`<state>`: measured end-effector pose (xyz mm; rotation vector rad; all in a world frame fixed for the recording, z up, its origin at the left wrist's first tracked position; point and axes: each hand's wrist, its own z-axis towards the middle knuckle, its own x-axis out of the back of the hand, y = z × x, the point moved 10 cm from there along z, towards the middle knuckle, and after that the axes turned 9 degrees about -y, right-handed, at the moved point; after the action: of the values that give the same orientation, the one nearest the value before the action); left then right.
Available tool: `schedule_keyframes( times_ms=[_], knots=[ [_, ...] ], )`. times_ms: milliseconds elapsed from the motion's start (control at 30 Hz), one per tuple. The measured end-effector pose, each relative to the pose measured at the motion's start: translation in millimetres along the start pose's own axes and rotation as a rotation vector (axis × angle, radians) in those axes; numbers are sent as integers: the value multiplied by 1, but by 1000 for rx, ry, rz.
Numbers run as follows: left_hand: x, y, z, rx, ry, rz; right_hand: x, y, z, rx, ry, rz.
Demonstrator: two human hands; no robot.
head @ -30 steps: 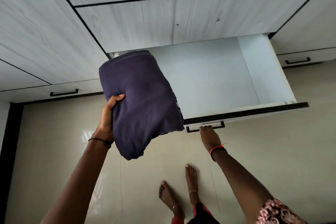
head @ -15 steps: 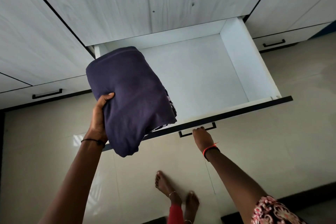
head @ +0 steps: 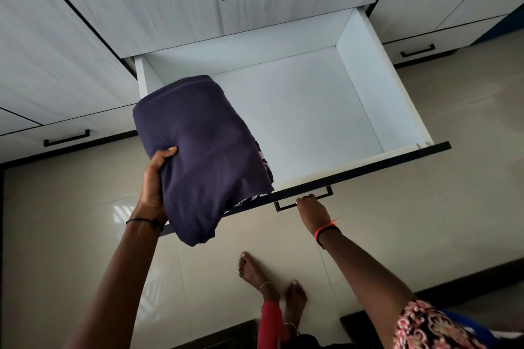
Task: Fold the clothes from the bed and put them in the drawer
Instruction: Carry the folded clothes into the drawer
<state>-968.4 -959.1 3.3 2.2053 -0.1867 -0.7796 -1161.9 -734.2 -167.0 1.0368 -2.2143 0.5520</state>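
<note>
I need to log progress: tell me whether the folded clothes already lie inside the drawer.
No, the left hand holds the folded purple clothes in the air, across the front edge of the open drawer.

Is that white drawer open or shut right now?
Open. The drawer is pulled far out from the cabinet, its white floor and walls showing, with the right hand on its handle.

Drawer pulled out of the white woodgrain wardrobe — white bottom panel and side walls showing, dark front edge, black handle. Below it glossy beige floor tiles — two bare feet stand on them, near the drawer front.
</note>
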Motion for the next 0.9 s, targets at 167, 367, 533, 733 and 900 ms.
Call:
schedule_keyframes(
  times_ms=[167, 367, 533, 733, 900],
  knots=[
    [2, -6, -4, 4, 20, 16, 1, -5, -3, 34, 5, -28],
    [-11, -8, -7, 40, 14, 6, 17, -11, -18, 88, -3, -46],
    [-18, -4, -10, 66, 39, -12, 51, -34, -45, 215, 63, -34],
    [-35, 3, -11, 143, 59, -5, 131, -48, -56, 234, 160, 234],
    [-38, 16, 2, 186, 50, 7, 185, -31, -16, 52, 88, 1050]
  ],
)
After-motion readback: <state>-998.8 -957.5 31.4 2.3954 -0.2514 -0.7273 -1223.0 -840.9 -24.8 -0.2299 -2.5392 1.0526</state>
